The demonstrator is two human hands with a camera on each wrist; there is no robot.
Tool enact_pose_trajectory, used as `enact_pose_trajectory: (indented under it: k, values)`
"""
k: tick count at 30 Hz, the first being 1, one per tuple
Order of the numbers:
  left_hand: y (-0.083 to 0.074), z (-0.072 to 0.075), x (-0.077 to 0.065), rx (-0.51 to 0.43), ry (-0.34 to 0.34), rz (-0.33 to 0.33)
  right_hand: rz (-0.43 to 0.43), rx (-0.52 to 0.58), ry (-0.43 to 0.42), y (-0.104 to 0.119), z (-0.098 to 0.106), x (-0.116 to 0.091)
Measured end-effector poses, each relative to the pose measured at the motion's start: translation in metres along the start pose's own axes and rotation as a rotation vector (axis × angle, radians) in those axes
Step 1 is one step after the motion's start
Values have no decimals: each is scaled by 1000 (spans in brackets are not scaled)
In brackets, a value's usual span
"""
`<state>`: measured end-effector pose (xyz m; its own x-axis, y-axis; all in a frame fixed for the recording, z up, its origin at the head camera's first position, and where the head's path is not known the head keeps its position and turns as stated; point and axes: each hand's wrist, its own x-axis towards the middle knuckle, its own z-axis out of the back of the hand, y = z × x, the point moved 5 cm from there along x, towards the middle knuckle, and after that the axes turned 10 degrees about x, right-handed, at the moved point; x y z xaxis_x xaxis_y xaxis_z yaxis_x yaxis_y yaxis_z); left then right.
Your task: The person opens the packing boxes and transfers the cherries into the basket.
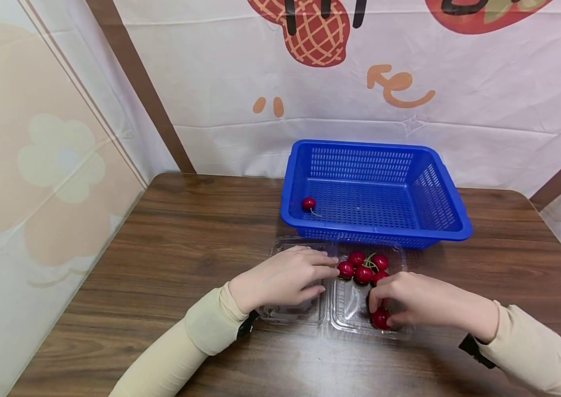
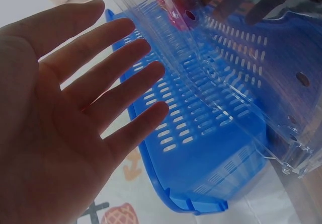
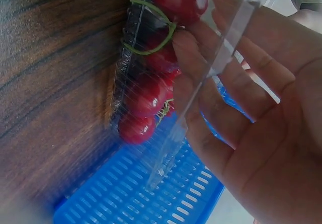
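Observation:
A clear plastic clamshell box (image 1: pixel 354 328) lies spread open, its two halves side by side. Several red cherries (image 1: pixel 363 274) with green stems sit in the right half, mostly along the far and right sides. My right hand (image 1: pixel 416 298) reaches over the right wall, its thumb and fingers around a cherry (image 1: pixel 380 318) at the near right corner; the same cherry (image 3: pixel 181 1) shows by the fingertips in the right wrist view. Over the left half (image 1: pixel 292 318) is my left hand (image 1: pixel 285 278), fingers extended and holding nothing, with fingertips near the hinge between the halves.
Directly behind the box stands a blue plastic basket (image 1: pixel 359 227) with slotted walls. One cherry (image 1: pixel 309 204) lies in its near left corner. The wooden table (image 1: pixel 161 242) ends at a printed cloth backdrop (image 1: pixel 220 66), which also hangs along the left side.

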<state>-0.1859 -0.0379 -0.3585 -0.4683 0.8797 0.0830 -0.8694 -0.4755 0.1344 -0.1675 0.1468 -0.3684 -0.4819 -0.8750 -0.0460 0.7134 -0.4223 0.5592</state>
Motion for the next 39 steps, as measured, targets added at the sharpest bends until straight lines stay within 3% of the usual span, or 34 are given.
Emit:
enact_pose_trajectory:
  k: [6,20,39]
  values:
    - [0,0,0,2,3,0,-29,-31,5,-1,-2,0]
    - [0,0,0,-5,16,4,3,-111,-47,0,-8,2]
    - [0,0,1,-3,5,-5,0,-195,-39,1,-13,6]
